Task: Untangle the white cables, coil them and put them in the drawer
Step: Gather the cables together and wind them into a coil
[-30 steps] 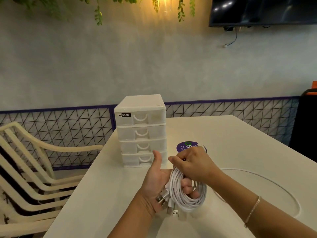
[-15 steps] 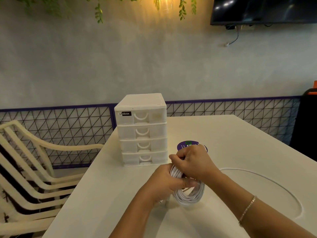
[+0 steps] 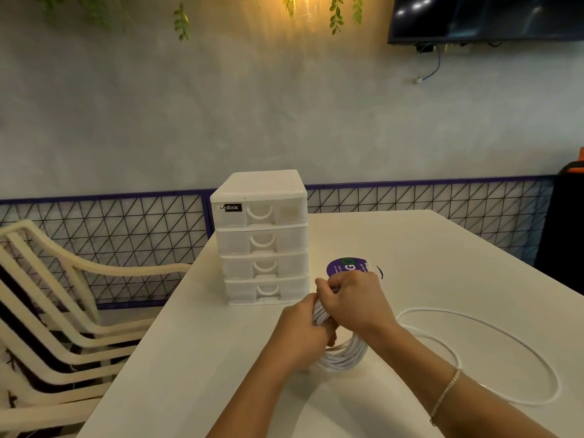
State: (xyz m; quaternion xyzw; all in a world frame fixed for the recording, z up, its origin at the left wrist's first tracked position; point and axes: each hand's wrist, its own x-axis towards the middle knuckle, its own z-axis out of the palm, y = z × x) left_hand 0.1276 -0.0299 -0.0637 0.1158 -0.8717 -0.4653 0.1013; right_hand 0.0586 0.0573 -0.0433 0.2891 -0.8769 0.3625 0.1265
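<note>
A coil of white cables (image 3: 346, 355) hangs between my two hands just above the white table (image 3: 196, 358). My left hand (image 3: 301, 331) grips the coil's left side with curled fingers, back of the hand toward me. My right hand (image 3: 355, 300) grips the top of the coil from the right. A loose length of white cable (image 3: 518, 346) lies in a wide loop on the table at the right. The white four-drawer box (image 3: 262, 238) stands behind my hands with every drawer closed.
A round purple sticker (image 3: 343, 266) lies on the table behind my right hand. Stacked cream plastic chairs (image 3: 57, 311) stand left of the table. A wire-mesh fence and grey wall run behind, and a dark screen hangs at upper right.
My left hand turned from palm-up under the coil to gripping it from the left side, hiding the plugs. Both hands stayed in front of the box.
</note>
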